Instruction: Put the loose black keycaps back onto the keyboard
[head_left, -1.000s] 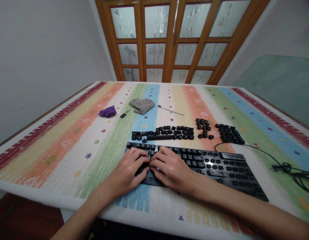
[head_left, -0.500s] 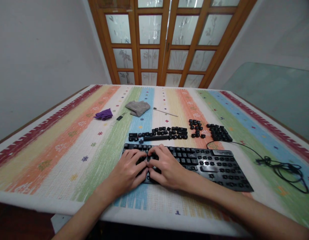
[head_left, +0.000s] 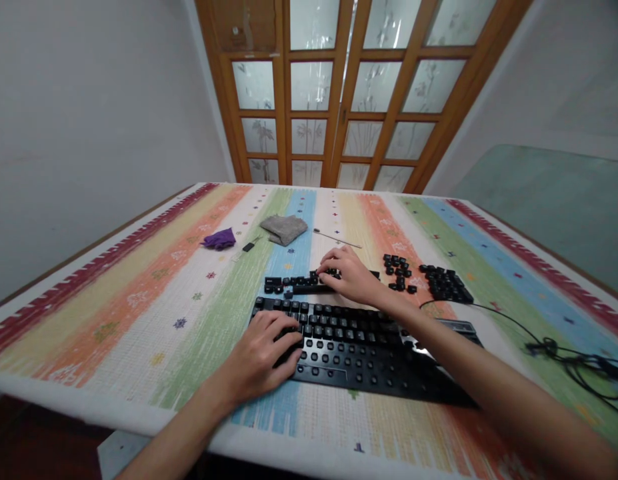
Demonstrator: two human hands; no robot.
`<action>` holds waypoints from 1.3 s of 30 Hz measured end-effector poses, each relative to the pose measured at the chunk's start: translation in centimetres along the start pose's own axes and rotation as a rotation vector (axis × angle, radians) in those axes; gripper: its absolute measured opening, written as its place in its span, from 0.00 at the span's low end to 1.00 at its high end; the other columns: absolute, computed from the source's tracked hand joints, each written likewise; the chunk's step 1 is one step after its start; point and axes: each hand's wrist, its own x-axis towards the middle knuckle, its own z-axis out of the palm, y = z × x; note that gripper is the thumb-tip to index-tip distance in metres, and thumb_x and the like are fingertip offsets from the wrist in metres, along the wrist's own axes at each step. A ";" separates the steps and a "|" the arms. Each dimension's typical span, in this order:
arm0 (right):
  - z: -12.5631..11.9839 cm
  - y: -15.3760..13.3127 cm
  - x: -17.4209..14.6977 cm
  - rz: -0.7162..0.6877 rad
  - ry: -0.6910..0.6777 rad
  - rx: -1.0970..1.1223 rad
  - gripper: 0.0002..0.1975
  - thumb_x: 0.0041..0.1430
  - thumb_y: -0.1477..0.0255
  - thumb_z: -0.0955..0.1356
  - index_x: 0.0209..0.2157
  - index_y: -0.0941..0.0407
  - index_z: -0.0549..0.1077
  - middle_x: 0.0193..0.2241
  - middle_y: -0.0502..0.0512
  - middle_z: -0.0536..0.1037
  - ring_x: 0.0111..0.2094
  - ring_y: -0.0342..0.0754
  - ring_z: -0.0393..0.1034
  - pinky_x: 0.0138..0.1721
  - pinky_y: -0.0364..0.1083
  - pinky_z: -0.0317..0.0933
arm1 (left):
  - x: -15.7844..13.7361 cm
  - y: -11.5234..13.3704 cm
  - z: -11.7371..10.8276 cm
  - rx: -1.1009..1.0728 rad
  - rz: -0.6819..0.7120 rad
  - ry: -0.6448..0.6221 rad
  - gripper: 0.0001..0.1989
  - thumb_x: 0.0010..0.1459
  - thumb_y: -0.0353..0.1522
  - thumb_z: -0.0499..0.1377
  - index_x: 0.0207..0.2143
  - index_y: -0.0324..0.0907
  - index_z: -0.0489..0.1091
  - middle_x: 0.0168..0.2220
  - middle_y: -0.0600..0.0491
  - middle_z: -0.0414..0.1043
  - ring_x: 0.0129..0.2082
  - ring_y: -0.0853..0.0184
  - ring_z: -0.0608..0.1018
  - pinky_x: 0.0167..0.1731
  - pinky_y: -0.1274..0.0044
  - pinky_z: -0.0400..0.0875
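Observation:
A black keyboard (head_left: 333, 330) lies across the table in front of me; its upper rows carry keycaps, while bare switch posts show in the lower rows. My left hand (head_left: 269, 350) rests over its left end, fingers bent and apart, covering part of the keys. Farther back, a long row of loose keycaps (head_left: 276, 283) lies along the keyboard's rear side, with a spacebar (head_left: 309, 289) among them. My right hand (head_left: 349, 273) reaches over this row, its fingertips pinched down around a keycap, which they mostly hide. The right forearm crosses above the keyboard's right part.
More loose keycaps form two groups, a small cluster (head_left: 396, 267) and a number-pad block (head_left: 445, 283). A coiled cable (head_left: 583, 363) lies at right. Farther back are a purple cloth (head_left: 219, 239), a grey cloth (head_left: 283, 230), a small black tool (head_left: 249, 247) and a thin brush (head_left: 339, 238).
My right hand has left the keyboard, where it was beside the left, and moved back and right to the loose keycaps. My left hand stays on the keyboard. The view has shifted slightly.

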 end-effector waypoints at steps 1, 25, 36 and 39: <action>0.3 0.7 0.5 0.003 -0.016 -0.018 0.07 0.59 0.76 0.68 0.34 0.58 0.81 0.38 0.59 0.76 0.42 0.53 0.62 0.49 0.54 0.57 | 0.0 0.0 0.0 -0.002 -0.002 0.000 0.06 0.63 0.27 0.58 0.42 0.40 0.73 0.43 0.48 0.75 0.46 0.59 0.73 0.47 0.64 0.70; 2.2 3.1 4.1 -0.020 -0.206 -0.011 0.06 0.59 0.79 0.69 0.36 0.59 0.78 0.35 0.58 0.78 0.41 0.51 0.67 0.46 0.49 0.60 | -0.2 0.4 0.1 0.016 -0.022 0.010 0.09 0.63 0.27 0.57 0.44 0.40 0.73 0.42 0.47 0.76 0.43 0.60 0.74 0.45 0.65 0.71; 1.3 2.7 3.9 -0.034 -0.292 0.013 0.11 0.54 0.82 0.67 0.35 0.58 0.81 0.34 0.58 0.81 0.40 0.52 0.69 0.45 0.49 0.62 | -0.3 0.3 0.2 0.022 -0.002 0.015 0.09 0.62 0.26 0.58 0.44 0.39 0.73 0.42 0.47 0.75 0.44 0.60 0.73 0.46 0.65 0.71; 1.3 2.5 4.1 -0.025 -0.303 0.029 0.11 0.53 0.82 0.68 0.35 0.57 0.81 0.35 0.57 0.82 0.41 0.52 0.70 0.45 0.50 0.63 | -0.3 0.3 0.2 0.013 0.002 0.021 0.08 0.62 0.26 0.58 0.44 0.38 0.73 0.42 0.47 0.75 0.43 0.60 0.73 0.45 0.65 0.71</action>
